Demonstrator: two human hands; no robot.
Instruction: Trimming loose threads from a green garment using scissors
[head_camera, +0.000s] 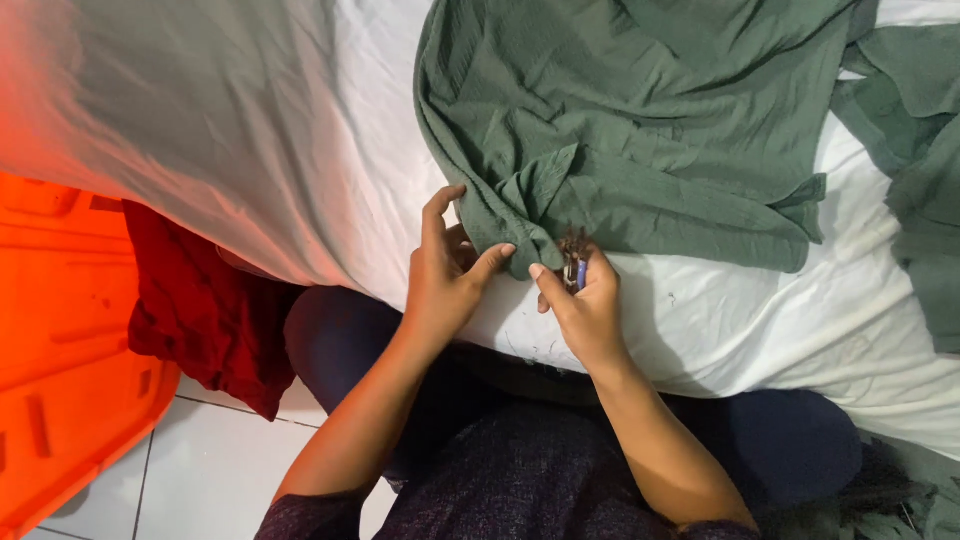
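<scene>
1. Head view: our left hand (445, 272) pinches the hem of the green garment (640, 150), thumb and fingers closed narrow on the fabric, at the near edge of the white sheet (300, 180).
2. Our right hand (580, 305) grips a small tool (575, 270), closed tight around it; what kind of tool it is stays too hidden to tell. Its tip meets the same hem, just beside our left thumb.
3. A red cloth (200, 310) hangs beside an orange plastic piece (60, 330), well apart.
4. Risk, as we judge it: the tip sits close to our fingers and could nick them, or snag the crinkled weave if the hem slackens.
</scene>
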